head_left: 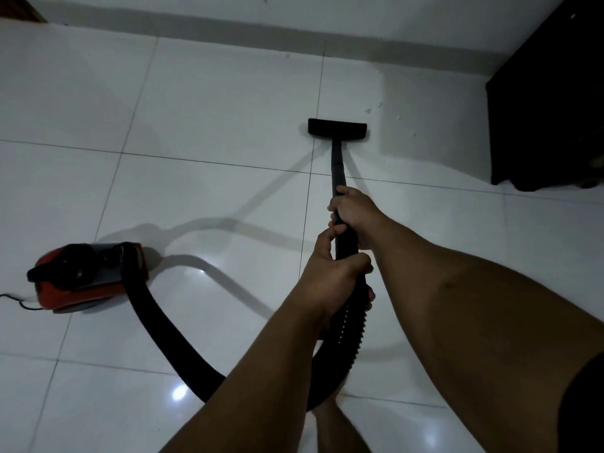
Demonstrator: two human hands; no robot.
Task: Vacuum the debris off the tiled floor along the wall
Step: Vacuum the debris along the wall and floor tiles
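A black vacuum wand (336, 165) runs away from me to a flat black floor nozzle (337, 128) resting on the white tiled floor (212, 103). My right hand (354, 212) grips the wand higher up. My left hand (333, 273) grips it below, where the ribbed black hose (351, 325) begins. Small pale bits of debris (368, 110) lie just right of and beyond the nozzle, some near the wall's grey skirting (228, 31).
The red and black vacuum body (88, 276) sits on the floor at left, its hose curving under my arms and a thin cord trailing off left. A dark cabinet (549, 119) stands against the wall at right. My bare foot (336, 423) shows at the bottom.
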